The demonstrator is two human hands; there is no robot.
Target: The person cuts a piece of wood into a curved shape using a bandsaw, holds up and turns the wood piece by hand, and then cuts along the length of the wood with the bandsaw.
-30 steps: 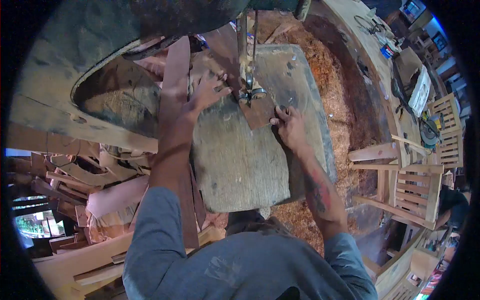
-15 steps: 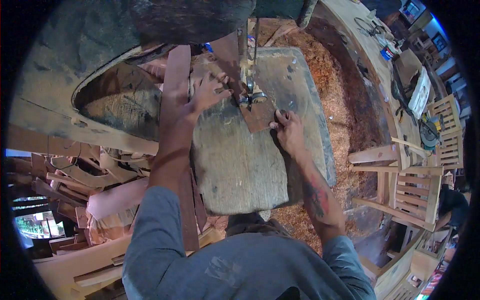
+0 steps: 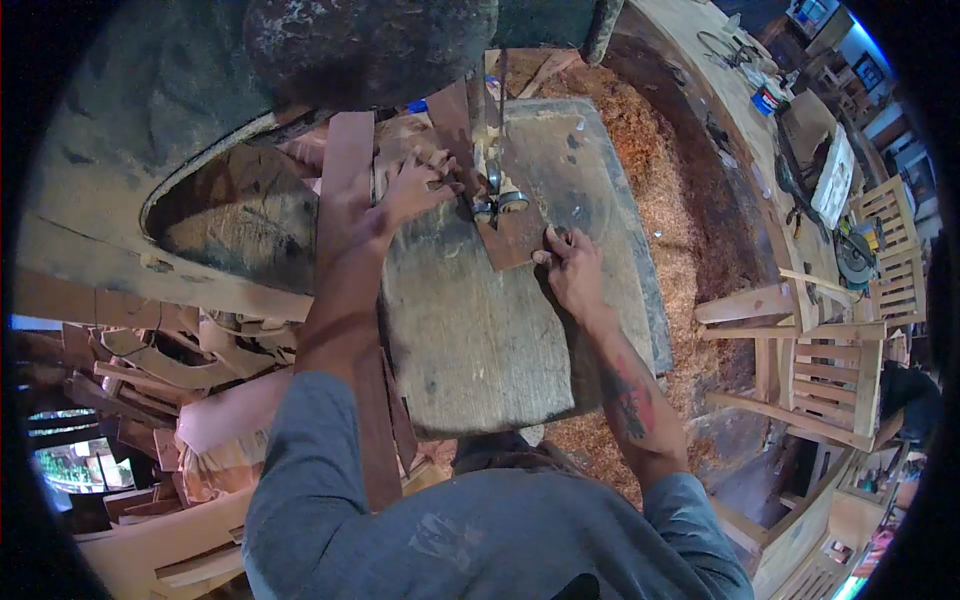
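A flat brown board (image 3: 516,238) lies on the worn wooden table (image 3: 470,350) of a bandsaw, under the blade guide with its round metal rollers (image 3: 512,202). The thin blade (image 3: 503,90) comes down to the guide; where it meets the wood is hidden. My left hand (image 3: 415,190) rests with fingers apart and bent at the board's left side, a short way left of the guide. At the board's near right edge, my right hand (image 3: 574,275) grips it between thumb and fingers.
A large dark machine body (image 3: 370,50) overhangs the far left. Long planks (image 3: 347,190) run along the table's left side, with wood offcuts (image 3: 180,350) beyond. Sawdust (image 3: 655,190) covers the floor at right, near slatted wooden chairs (image 3: 825,385) and a cluttered bench (image 3: 745,110).
The view has shifted slightly. Both hands and the board keep nearly the same places around the blade guide.
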